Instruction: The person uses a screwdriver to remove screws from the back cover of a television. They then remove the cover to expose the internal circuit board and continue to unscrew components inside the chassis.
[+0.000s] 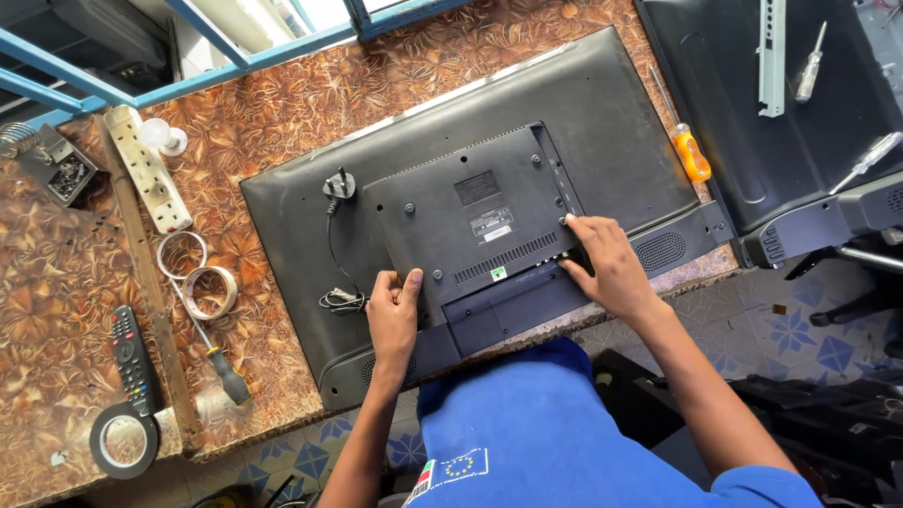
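Left hand [393, 315] pressed flat, fingers loose, on lower edge of raised rear cover [470, 221]; right hand [609, 268] curled over cover's right corner, gripping nothing loose. Flat-screen television [602, 113] lies face down on brown patterned worktop [282, 103], lower edge overhanging. Matte black plastic, plug cable [334, 245] coiled on back. Likely light but fragile: screen underneath, hold by frame edges. Orange-handled screwdriver [689, 150] beside.
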